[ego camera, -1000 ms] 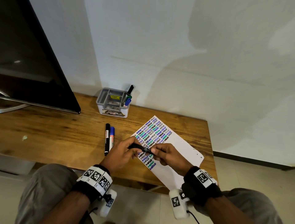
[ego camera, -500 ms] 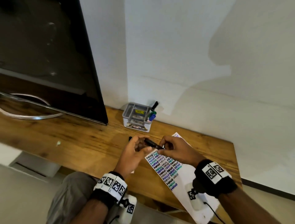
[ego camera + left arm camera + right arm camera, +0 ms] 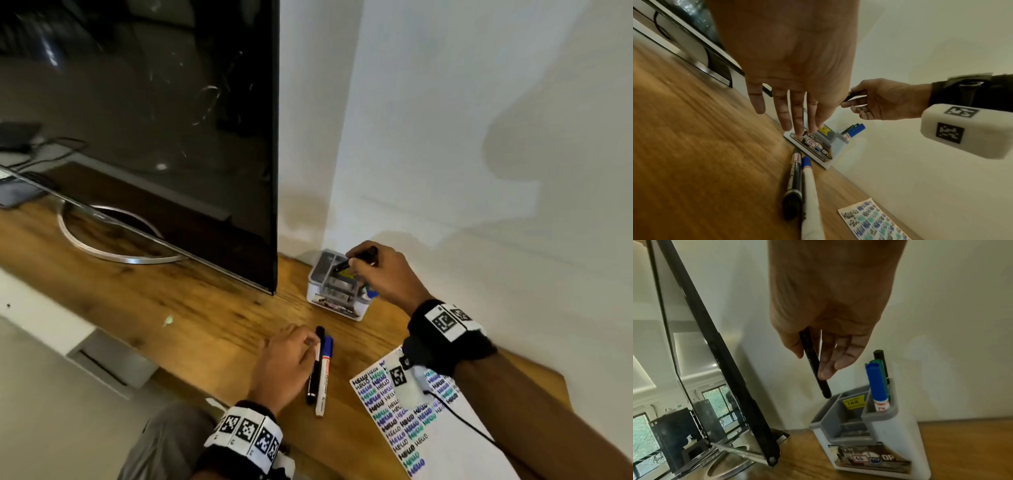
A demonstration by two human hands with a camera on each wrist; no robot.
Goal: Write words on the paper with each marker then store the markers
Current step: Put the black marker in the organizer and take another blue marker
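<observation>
My right hand [image 3: 359, 263] pinches a capped black marker [image 3: 358, 258] and holds it tilted just above the grey-and-white organizer [image 3: 320, 298] by the wall. In the right wrist view the black marker [image 3: 815, 368] points down at the organizer's rear compartment [image 3: 830, 412]. A blue marker [image 3: 876, 386], a green one and a black one stand in its right slot. My left hand [image 3: 306, 344], with straight fingers [image 3: 797, 120], lies beside a black marker [image 3: 315, 370] and a blue-capped white marker [image 3: 324, 377] on the table. The paper [image 3: 407, 425] covered in "HELLO" lies under my right forearm.
A large dark TV screen [image 3: 154, 120] on a curved metal stand [image 3: 113, 253] stands on the wooden table [image 3: 191, 308], close to the organizer's left. The white wall [image 3: 479, 137] runs right behind the organizer. The table's front edge is near my knees.
My left hand let go of the black marker and dropped to the two markers on the table. My right hand carried the black marker back over the organizer. My head turned left.
</observation>
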